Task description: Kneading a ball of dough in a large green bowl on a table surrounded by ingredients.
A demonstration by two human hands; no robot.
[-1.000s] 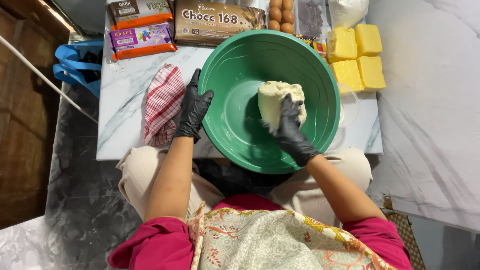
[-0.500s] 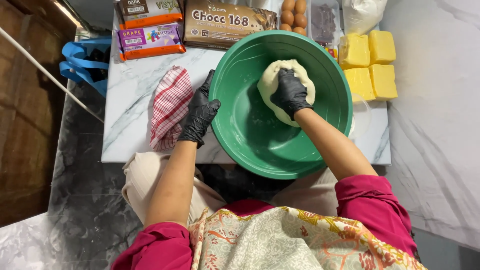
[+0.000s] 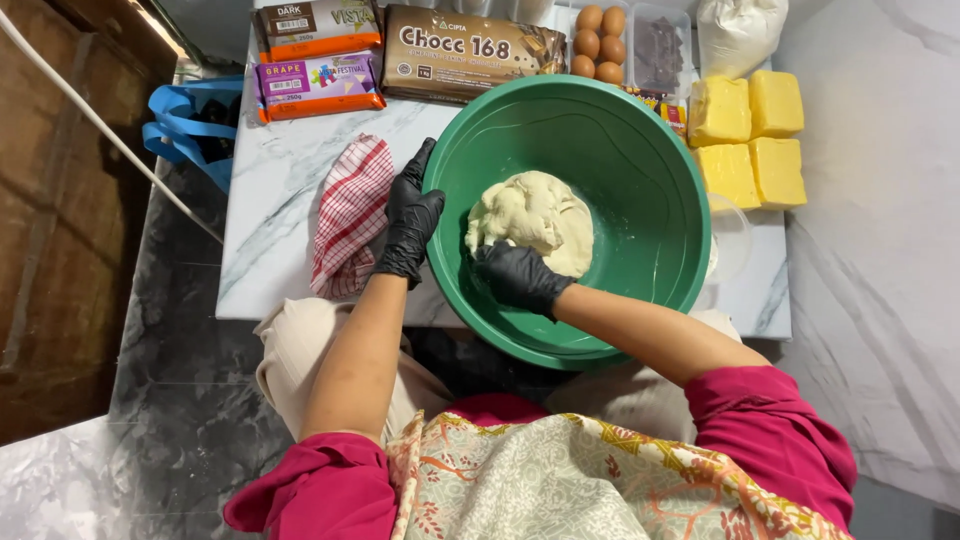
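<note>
The right hand, in a black glove, presses its fingers into the near edge of a pale lump of dough; they curl against the dough rather than closing around it. The left hand, also gloved, has its fingers folded over the left rim of the green bowl, clamped on it to steady it. The dough sits in the middle of the bowl's bottom, gathered into one rough, uneven mass with a lumpy surface and few loose crumbs around it. Judging by that, the mixing looks largely done and the kneading seems under way, with the dough not yet smooth.

Left of the bowl lies a red checked cloth on the white marbled surface. At the far edge sit chocolate blocks in wrappers, brown eggs and four yellow butter blocks, all seemingly untouched.
</note>
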